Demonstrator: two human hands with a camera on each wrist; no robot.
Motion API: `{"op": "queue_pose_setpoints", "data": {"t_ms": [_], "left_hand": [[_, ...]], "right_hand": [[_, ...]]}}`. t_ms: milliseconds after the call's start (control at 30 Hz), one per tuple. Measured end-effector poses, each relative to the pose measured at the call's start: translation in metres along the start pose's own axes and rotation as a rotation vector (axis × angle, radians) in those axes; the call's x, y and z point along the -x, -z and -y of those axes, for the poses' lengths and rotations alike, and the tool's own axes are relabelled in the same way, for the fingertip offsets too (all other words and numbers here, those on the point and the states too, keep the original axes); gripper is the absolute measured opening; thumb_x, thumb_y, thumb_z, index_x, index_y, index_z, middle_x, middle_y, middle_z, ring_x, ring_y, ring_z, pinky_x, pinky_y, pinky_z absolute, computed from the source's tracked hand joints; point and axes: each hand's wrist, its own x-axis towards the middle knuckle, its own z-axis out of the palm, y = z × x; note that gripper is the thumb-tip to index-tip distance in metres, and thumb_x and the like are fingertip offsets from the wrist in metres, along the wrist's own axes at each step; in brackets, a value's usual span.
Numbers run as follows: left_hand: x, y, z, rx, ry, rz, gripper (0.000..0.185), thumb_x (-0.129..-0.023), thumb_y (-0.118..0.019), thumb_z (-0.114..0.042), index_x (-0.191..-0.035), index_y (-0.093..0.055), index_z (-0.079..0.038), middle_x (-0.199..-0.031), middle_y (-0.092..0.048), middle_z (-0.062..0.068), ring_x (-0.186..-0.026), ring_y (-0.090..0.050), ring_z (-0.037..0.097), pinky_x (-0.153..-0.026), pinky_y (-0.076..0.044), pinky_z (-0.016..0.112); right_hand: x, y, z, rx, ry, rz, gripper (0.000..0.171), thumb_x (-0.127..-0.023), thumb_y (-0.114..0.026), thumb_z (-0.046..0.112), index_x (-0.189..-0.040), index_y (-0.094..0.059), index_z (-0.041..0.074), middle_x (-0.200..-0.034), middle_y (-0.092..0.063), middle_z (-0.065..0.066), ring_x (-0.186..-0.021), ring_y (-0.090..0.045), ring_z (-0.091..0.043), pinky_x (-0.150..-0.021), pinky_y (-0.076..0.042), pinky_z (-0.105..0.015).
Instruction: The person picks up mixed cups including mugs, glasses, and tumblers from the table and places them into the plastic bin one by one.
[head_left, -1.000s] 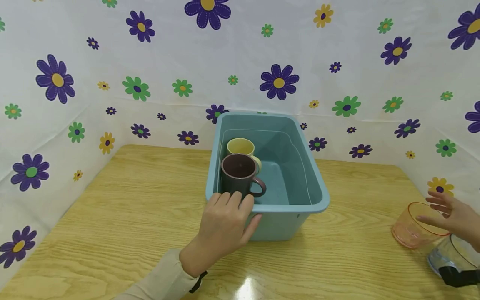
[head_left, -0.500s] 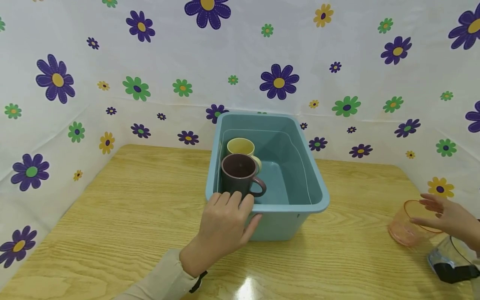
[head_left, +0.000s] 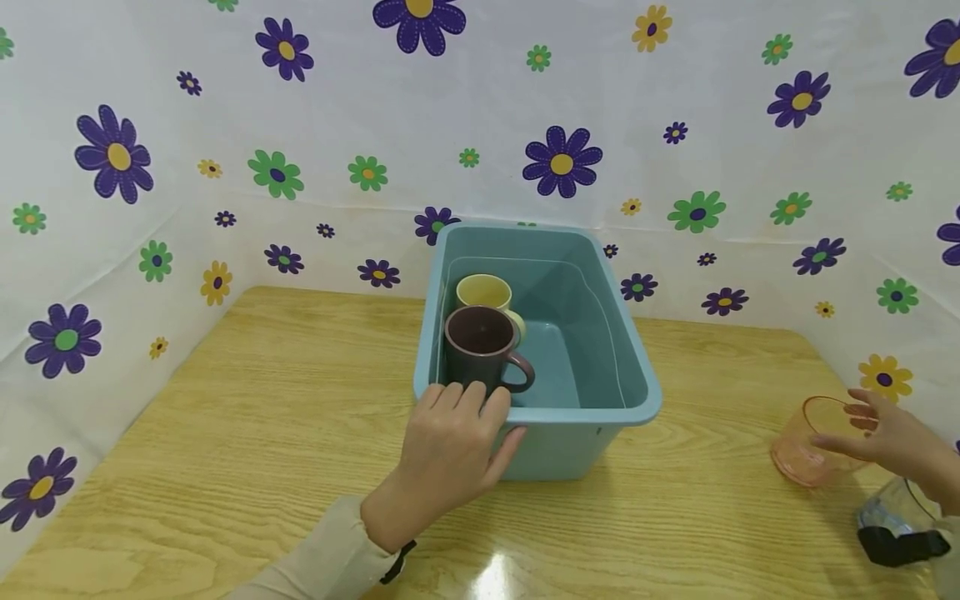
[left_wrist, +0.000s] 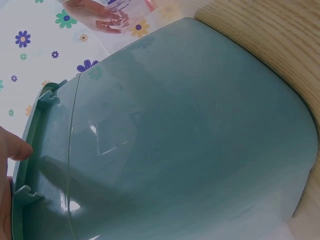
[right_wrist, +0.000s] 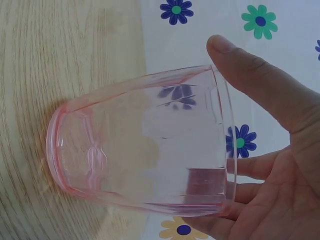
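My left hand (head_left: 450, 450) grips the near rim of a blue-green plastic tub (head_left: 585, 416), fingers over the edge and thumb outside. Inside the tub, at its left side, a dark brown mug (head_left: 480, 367) stands in front of a yellow mug (head_left: 480, 293), both upright. Far to the right, my right hand (head_left: 892, 442) holds a clear pink tumbler (head_left: 797, 454) near its rim. The right wrist view shows the thumb on one side of that tumbler and the fingers round the other, partly seen through its wall.
Below my right wrist stands a clear bluish tumbler (head_left: 888, 504), partly covered by the black wrist strap (head_left: 900, 546). All of this is on a wood-grain table (head_left: 285, 417). White flower-print cloth (head_left: 480, 108) hangs behind and along both sides.
My right hand and the pink tumbler have shifted a little to the left, away from the bluish tumbler. The left hand, the tub and the mugs keep their places.
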Motion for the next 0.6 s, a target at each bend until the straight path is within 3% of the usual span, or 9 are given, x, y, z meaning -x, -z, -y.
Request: {"op": "queue_pose_setpoints", "data": {"t_ms": [400,600], "left_hand": [[0.0009,-0.0002,0.0004,0.000,0.004,0.012,0.031,-0.084,-0.051,-0.041,-0.078,-0.053,-0.011,-0.060,-0.048,0.002,-0.049,-0.043,0.018,-0.049,-0.030,0.028],[0.0005,-0.0003,-0.0001,0.000,0.003,0.008,0.031,-0.084,-0.052,-0.041,-0.078,-0.053,-0.010,-0.060,-0.049,0.002,-0.049,-0.044,0.018,-0.049,-0.030,0.028]], "right_hand": [[-0.0007,-0.0008,0.0054,0.015,-0.025,0.001,0.097,-0.086,-0.061,0.045,-0.129,-0.017,-0.030,-0.128,-0.027,-0.051,-0.113,-0.036,-0.064,-0.082,-0.045,-0.061],[-0.0046,0.0000,0.0040,0.059,0.006,-0.020,0.097,-0.085,-0.061,0.047,-0.126,-0.022,-0.032,-0.125,-0.033,-0.050,-0.111,-0.041,-0.063,-0.080,-0.046,-0.059]]}}
